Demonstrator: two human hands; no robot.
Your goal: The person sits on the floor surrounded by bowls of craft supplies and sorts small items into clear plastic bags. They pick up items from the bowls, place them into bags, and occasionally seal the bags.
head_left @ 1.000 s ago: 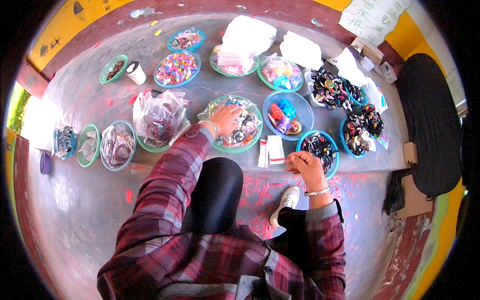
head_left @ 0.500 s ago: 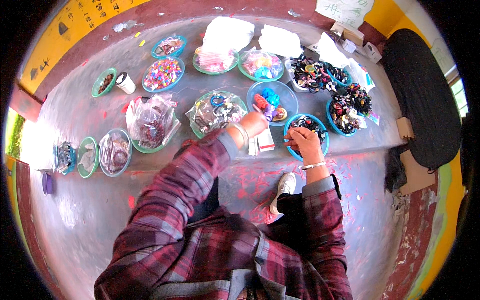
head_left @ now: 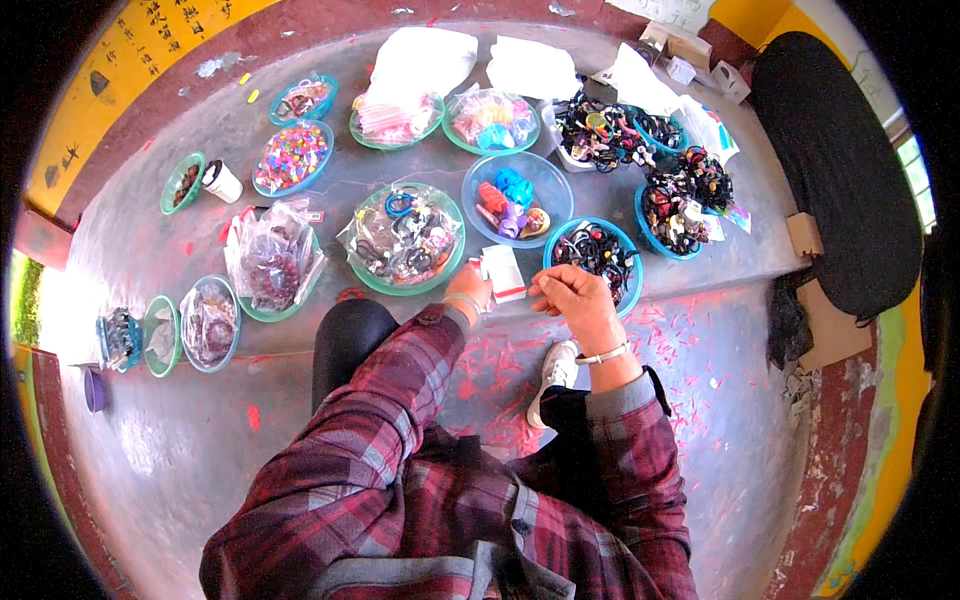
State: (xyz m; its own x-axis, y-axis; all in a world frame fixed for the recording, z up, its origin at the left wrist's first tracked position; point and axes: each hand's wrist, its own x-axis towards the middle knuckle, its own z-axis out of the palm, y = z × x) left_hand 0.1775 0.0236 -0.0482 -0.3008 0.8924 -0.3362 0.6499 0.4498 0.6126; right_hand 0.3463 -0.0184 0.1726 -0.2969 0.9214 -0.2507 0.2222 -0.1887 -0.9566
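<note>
My left hand (head_left: 468,287) is closed at the left edge of the white cards (head_left: 506,277) with a red stripe, which lie on the ledge. Its fingertips seem to grip a narrow white card there, partly hidden by the hand. Right of the cards, my right hand (head_left: 574,299) is held in a pinch; anything between thumb and finger is too small to make out. Just behind it stands a blue basin (head_left: 637,270) of black hair ties (head_left: 593,252). Behind the cards, a clear blue bowl (head_left: 478,205) holds red, blue and purple pieces.
A green basin (head_left: 458,262) of bagged hair ties stands left of the cards. Farther left are a basin of bagged dark beads (head_left: 275,260) and a white cup (head_left: 222,183). White bags (head_left: 425,58) lie at the back. More black hair ties (head_left: 600,130) fill containers at back right.
My left hand has come back from near the clear bowl to the white cards. My right hand has drawn out of the hair-tie basin toward me. The view has shifted slightly.
</note>
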